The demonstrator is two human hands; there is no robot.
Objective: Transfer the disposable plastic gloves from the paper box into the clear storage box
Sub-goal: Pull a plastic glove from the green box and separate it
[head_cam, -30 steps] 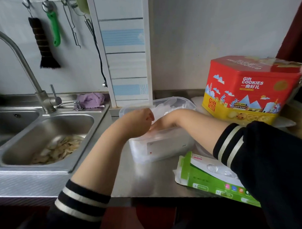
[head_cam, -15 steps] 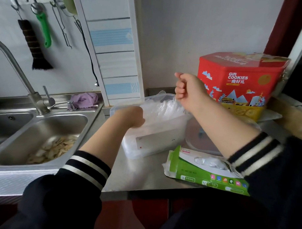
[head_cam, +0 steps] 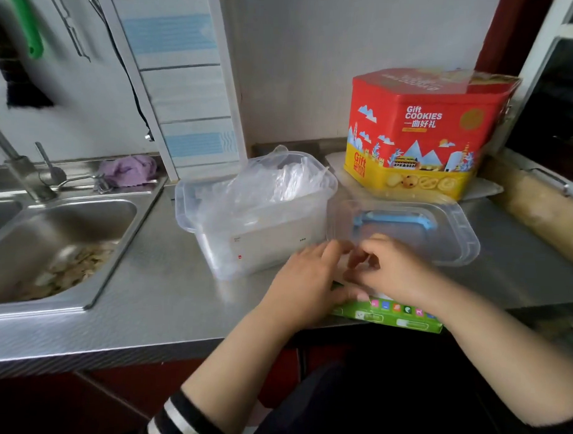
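The clear storage box (head_cam: pixel 261 245) stands mid-counter with a heap of crumpled plastic gloves (head_cam: pixel 279 187) bulging over its rim. The green paper box (head_cam: pixel 401 318) lies at the counter's front edge, mostly hidden under both hands. My left hand (head_cam: pixel 304 277) holds the paper box's left end, thumb along its front side. My right hand (head_cam: pixel 393 269) sits on top of it, fingers curled down at the opening and pinching blurred clear glove film. The gloves inside the paper box are hidden.
The storage box's clear lid (head_cam: pixel 440 232) with a blue handle lies right of it. A red and yellow cookie tin (head_cam: pixel 421 130) stands behind. The steel sink (head_cam: pixel 60 241) with scraps is at the left. A rolling pin (head_cam: pixel 539 206) lies at the far right.
Both hands left the storage box and came down to the paper box at the front edge. The gloves they pressed in now bulge above the rim.
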